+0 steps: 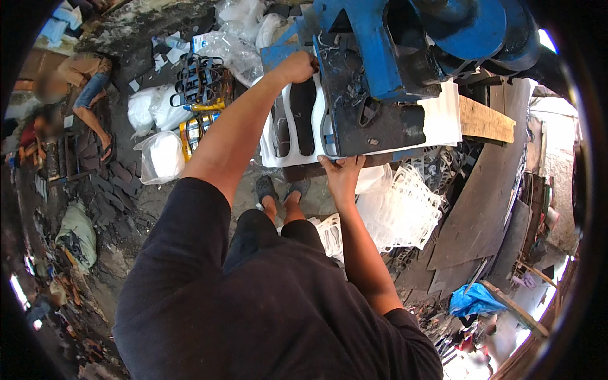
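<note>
A white sheet [320,120] with long sole-shaped openings lies on the bed of a blue press machine [358,25]. Dark board shows through the openings. Over the sheet's middle rests a black plate [396,130] with a small loop on top; the sheet comes out again on its right. My left hand [299,67] is closed at the far edge, beside the plate's far left corner; its fingertips are hidden. At the near edge, my right hand [343,176] grips the white sheet just in front of the plate, thumb pointing left.
White perforated offcuts [405,209] pile below the press, right of my legs. Large dark sheets [475,209] lean at the right, near a wooden plank [486,120]. Filled plastic bags [161,158] lie left. Another person's leg [92,104] shows at far left.
</note>
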The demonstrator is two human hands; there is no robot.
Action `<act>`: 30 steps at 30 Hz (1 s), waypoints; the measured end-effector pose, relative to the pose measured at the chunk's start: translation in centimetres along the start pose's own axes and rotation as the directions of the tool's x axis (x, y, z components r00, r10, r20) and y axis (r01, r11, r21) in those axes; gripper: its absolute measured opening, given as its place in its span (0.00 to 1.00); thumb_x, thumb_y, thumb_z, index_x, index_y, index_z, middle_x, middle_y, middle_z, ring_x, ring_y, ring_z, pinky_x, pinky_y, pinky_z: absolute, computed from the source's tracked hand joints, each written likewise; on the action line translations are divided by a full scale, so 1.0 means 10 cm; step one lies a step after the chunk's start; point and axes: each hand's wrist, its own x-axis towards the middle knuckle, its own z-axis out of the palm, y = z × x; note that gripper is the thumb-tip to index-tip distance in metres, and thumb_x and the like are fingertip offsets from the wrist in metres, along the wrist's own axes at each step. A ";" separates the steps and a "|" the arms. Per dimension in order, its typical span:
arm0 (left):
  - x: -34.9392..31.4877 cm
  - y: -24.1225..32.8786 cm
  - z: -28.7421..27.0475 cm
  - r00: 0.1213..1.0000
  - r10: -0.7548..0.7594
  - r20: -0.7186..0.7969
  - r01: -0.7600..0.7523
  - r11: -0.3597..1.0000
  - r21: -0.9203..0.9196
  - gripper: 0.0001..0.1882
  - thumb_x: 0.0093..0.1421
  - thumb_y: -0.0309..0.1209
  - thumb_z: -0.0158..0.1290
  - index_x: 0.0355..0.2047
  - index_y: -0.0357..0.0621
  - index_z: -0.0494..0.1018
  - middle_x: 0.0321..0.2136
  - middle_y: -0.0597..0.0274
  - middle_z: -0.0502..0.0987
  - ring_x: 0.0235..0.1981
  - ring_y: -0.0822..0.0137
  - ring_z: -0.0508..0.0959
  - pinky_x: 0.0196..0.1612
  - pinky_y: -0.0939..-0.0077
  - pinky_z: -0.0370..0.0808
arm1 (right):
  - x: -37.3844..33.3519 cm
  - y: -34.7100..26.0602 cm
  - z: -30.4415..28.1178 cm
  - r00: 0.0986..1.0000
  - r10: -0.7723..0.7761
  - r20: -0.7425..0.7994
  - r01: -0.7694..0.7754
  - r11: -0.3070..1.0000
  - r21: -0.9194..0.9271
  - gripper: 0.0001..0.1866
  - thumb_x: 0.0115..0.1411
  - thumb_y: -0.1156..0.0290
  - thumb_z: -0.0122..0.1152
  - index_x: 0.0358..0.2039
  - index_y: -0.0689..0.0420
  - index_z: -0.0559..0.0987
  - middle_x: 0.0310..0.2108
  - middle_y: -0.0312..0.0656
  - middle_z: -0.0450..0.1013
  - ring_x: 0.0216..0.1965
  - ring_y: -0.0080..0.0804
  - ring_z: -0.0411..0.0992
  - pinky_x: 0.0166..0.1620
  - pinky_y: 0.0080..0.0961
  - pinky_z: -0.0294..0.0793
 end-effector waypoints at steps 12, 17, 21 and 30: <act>-0.18 0.18 0.03 0.962 -0.051 -0.269 0.053 0.999 0.001 0.13 0.57 0.33 0.52 0.41 0.49 0.81 0.36 0.44 0.80 0.38 0.45 0.80 0.44 0.57 0.76 | 0.01 0.01 -0.01 0.998 0.042 0.046 -0.043 0.999 0.010 0.32 0.48 0.71 0.75 0.49 0.69 0.69 0.49 0.53 0.58 0.39 0.37 0.72 0.41 0.28 0.75; -0.80 0.69 0.38 0.757 -0.574 -0.313 0.362 0.766 -0.531 0.16 0.62 0.35 0.51 0.46 0.40 0.77 0.39 0.47 0.80 0.40 0.52 0.79 0.44 0.65 0.74 | -0.06 0.09 -0.19 0.890 0.456 -0.019 -0.354 0.716 0.601 0.21 0.60 0.69 0.65 0.49 0.68 0.71 0.44 0.44 0.69 0.39 0.29 0.72 0.42 0.25 0.75; -1.01 0.74 0.66 0.779 -0.620 -0.089 0.360 0.559 -0.746 0.18 0.64 0.37 0.53 0.46 0.34 0.76 0.37 0.59 0.80 0.37 0.67 0.77 0.42 0.75 0.72 | 0.03 0.17 -0.18 0.771 0.614 0.166 -0.493 0.412 0.766 0.11 0.66 0.67 0.56 0.39 0.65 0.75 0.31 0.37 0.72 0.32 0.24 0.72 0.37 0.23 0.75; -0.78 0.87 0.46 0.791 -0.565 0.236 0.325 0.062 -0.944 0.35 0.65 0.61 0.43 0.54 0.41 0.71 0.50 0.60 0.75 0.50 0.66 0.73 0.54 0.70 0.65 | 0.34 0.26 -0.24 0.735 0.660 0.158 -0.451 0.301 0.840 0.08 0.67 0.71 0.53 0.36 0.63 0.75 0.26 0.36 0.70 0.26 0.23 0.68 0.27 0.22 0.69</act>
